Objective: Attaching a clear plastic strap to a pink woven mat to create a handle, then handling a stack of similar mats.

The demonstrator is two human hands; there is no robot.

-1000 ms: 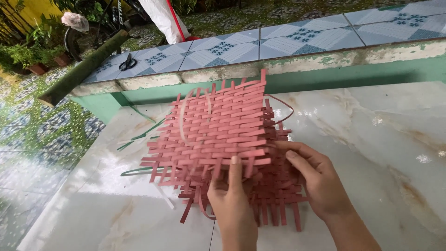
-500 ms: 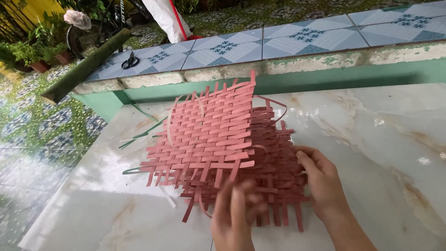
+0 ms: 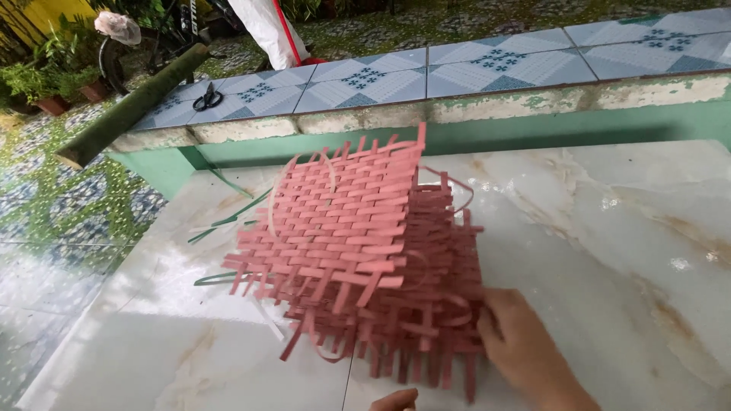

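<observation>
The pink woven basket (image 3: 365,259) stands on the pale marble counter (image 3: 609,251), near the middle. It is tipped: one woven panel faces up and toward the left, sloping from its high far corner down to the near left. The long axis runs from near left to far right. The weave is a flat plaiting of pink strips, unfinished, with loose strip ends sticking out along every edge. A few green strips (image 3: 228,221) lie on the counter just left of it.

The right hand (image 3: 525,350) rests against the near right side of the basket, its grip closed on the weave there. The left hand (image 3: 394,399) shows only as a fingertip at the near edge; its grip cannot be told.

Scissors (image 3: 207,97) lie on the far tiled ledge (image 3: 495,68).
</observation>
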